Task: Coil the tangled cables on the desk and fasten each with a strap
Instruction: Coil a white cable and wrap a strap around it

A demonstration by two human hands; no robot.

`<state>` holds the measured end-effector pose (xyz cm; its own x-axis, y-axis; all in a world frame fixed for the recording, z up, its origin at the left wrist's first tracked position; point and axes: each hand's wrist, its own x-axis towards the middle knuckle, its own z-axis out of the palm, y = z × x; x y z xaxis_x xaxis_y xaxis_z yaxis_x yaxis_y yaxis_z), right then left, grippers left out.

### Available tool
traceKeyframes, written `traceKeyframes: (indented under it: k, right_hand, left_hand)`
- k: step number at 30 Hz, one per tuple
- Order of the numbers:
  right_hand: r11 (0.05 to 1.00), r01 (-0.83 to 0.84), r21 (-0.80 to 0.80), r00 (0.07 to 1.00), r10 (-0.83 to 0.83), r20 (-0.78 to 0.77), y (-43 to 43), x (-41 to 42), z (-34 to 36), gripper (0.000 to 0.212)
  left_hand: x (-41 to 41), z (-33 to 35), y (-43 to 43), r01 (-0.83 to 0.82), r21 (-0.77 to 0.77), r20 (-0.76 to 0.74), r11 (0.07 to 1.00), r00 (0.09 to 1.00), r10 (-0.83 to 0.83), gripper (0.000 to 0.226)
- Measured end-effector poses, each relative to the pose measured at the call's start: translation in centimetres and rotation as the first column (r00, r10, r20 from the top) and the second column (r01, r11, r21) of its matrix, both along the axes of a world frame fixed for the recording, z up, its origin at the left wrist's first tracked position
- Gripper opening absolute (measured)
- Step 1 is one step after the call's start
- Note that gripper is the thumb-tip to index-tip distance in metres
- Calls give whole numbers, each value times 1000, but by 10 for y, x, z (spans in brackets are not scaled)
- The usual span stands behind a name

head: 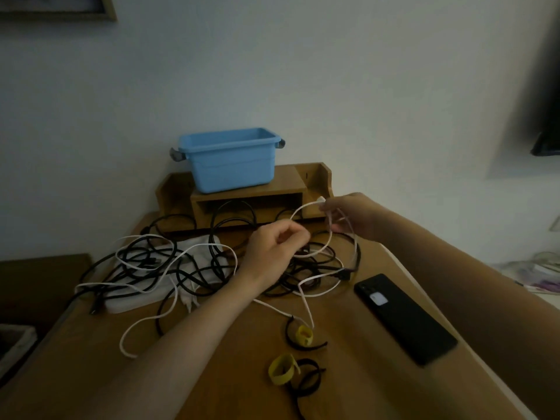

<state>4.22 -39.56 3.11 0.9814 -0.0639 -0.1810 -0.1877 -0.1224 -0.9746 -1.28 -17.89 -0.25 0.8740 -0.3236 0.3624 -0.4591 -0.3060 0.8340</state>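
White cable (315,253) hangs over the black tangle (145,259) mid-desk (348,389), right hand (354,216) gripping the plug end plus one loop, left hand (272,250) pinching the run: feed even loops rightward, tease slack out, don't yank.

picture frame (57,7): top left, only its lower corner is in view.
dark slab (545,86): right edge, smeared and cut off; I can't name it.
left hand (272,247): curled fingers hide where it meets the white cable (303,206).
black straps (306,389): the nearest one runs off the bottom edge.
clutter (539,274): far right, too blurred to tell.
pale container (12,344): lower left, mostly cut off.
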Motion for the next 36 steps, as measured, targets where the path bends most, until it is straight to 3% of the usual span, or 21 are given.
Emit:
traceKeyframes:
  k: [3,5,11,15,18,20,23,26,32,36]
  right_hand:
    - [992,-69,107,997,70,-11,8,-7,8,25]
    - [984,-104,144,994,107,-14,10,-12,11,19]
    - [994,-103,-46,994,104,17,9,-23,10,27]
    - [985,-114,-127,988,126,88,15,-34,9,32]
    - [994,-97,-47,984,103,148,24,-37,14,28]
    - [981,-119,151,981,92,173,31,-35,17,25]
    - [878,-163,450,980,94,173,45,-31,16,21]
    - [810,-194,554,979,127,158,67,-32,4,21]
    - [891,-303,337,945,234,230,96,-35,-12,26]
    - [966,-259,4,866,230,445,110,-35,-9,22]
  left_hand:
    - [-1,16,-14,31,263,74,964,996,-53,50]
    - [-1,23,-17,44,377,89,925,993,-83,55]
    - [3,32,-1,48,376,39,925,997,-68,26]
    - [3,31,22,41,490,30,871,997,-64,18]
    - [5,25,43,55,285,-122,957,992,-21,25]
    - [5,25,59,12,51,-255,999,967,2,31]
    - [3,24,75,-56,-227,-367,972,930,-32,35]
    - [4,20,83,-132,-329,-356,935,934,7,40]
    - [11,17,89,-181,-339,-341,923,938,59,28]
    - [21,23,87,-140,-325,-423,935,906,-12,26]
